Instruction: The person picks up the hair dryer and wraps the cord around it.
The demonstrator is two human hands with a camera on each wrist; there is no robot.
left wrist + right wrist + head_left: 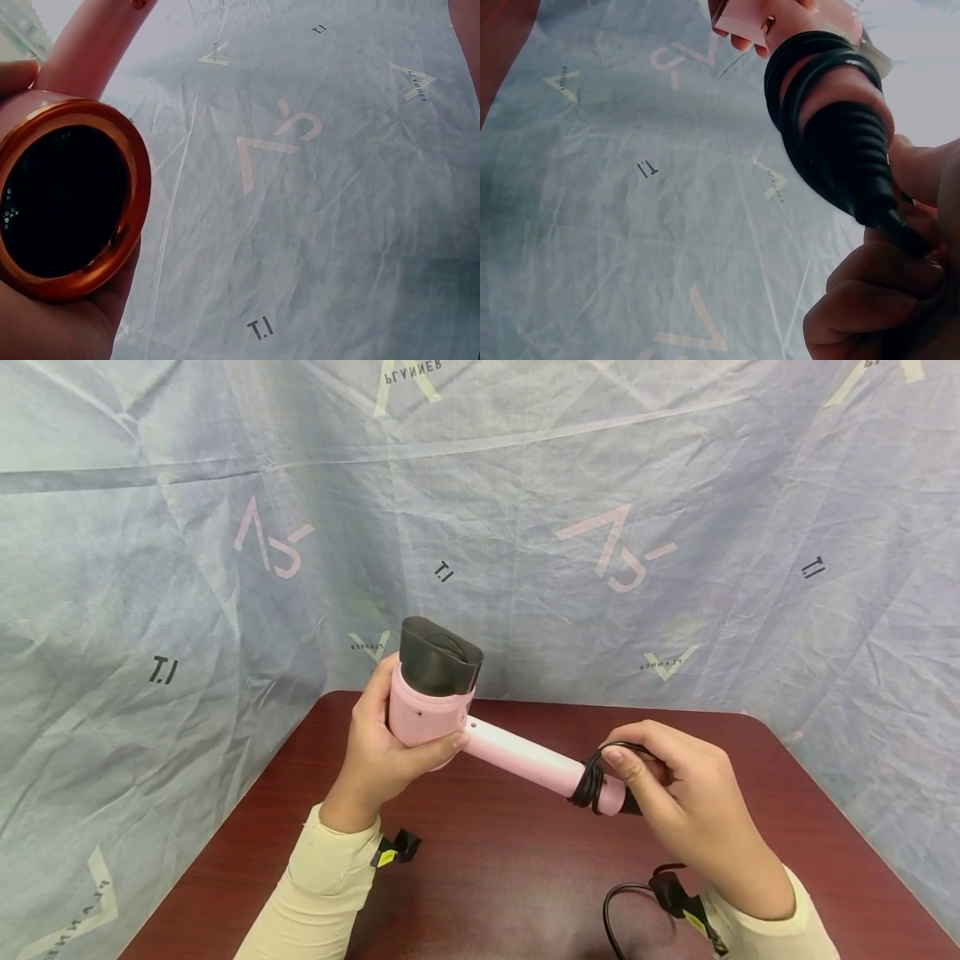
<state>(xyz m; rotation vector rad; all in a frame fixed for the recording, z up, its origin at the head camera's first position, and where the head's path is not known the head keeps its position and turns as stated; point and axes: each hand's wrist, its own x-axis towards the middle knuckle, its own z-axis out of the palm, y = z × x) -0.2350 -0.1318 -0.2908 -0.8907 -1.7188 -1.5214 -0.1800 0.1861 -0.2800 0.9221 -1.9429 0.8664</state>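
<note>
A pink hair dryer (517, 753) with a black nozzle (438, 658) is held up over the table. My left hand (386, 747) grips its barrel, thumb across the side near the handle. In the left wrist view the copper-coloured ring (139, 187) around the dryer's dark rear end faces the camera. Black power cord (587, 783) is wound in several loops around the lower handle. My right hand (686, 802) pinches the cord between thumb and index finger beside these loops. The right wrist view shows the ribbed cord sleeve (847, 154) at the handle's end, with curled fingers (870, 307) by the cord.
Below the hands lies a dark red wooden table (480, 877). Grey printed fabric (525, 568) hangs behind it and along both sides. A loose length of black cord (609, 914) curves near the right wrist. Small black camera mounts sit on both wrists.
</note>
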